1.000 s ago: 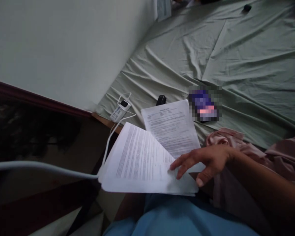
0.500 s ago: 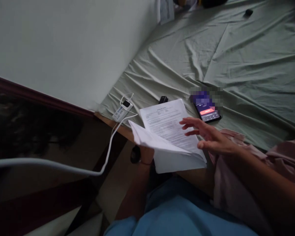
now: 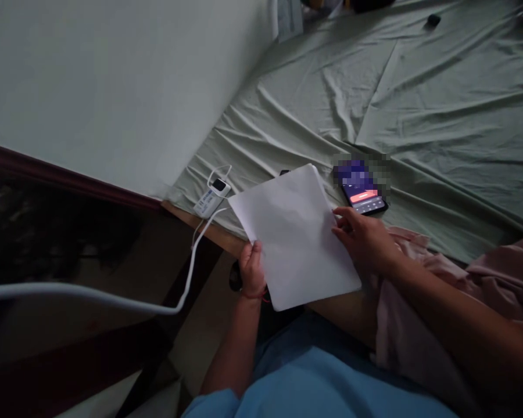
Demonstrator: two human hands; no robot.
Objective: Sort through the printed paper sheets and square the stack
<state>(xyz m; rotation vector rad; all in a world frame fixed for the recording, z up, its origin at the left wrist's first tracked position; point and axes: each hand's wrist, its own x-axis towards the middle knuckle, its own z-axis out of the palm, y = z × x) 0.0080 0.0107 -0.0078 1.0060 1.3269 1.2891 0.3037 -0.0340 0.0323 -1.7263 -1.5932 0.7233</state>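
Observation:
A stack of white paper sheets (image 3: 294, 232) lies blank side up at the near corner of the bed, partly over my lap. My left hand (image 3: 251, 271) grips the stack's left edge, thumb on top. My right hand (image 3: 364, 241) is closed on the stack's right edge, fingers curled against it. A phone (image 3: 364, 196) with a lit screen lies on the sheet just beyond my right hand.
The bed is covered with a wrinkled pale green sheet (image 3: 418, 98). A white charger block (image 3: 212, 194) with a cable (image 3: 113, 296) sits at the bed's corner by the wall. A small dark object (image 3: 431, 20) lies far back. Pink cloth (image 3: 462, 302) drapes at the right.
The printed pages were folded over and set on the other sheet; the stack now shows a blank face. My left hand came up to its left edge and my right hand moved onto its right edge.

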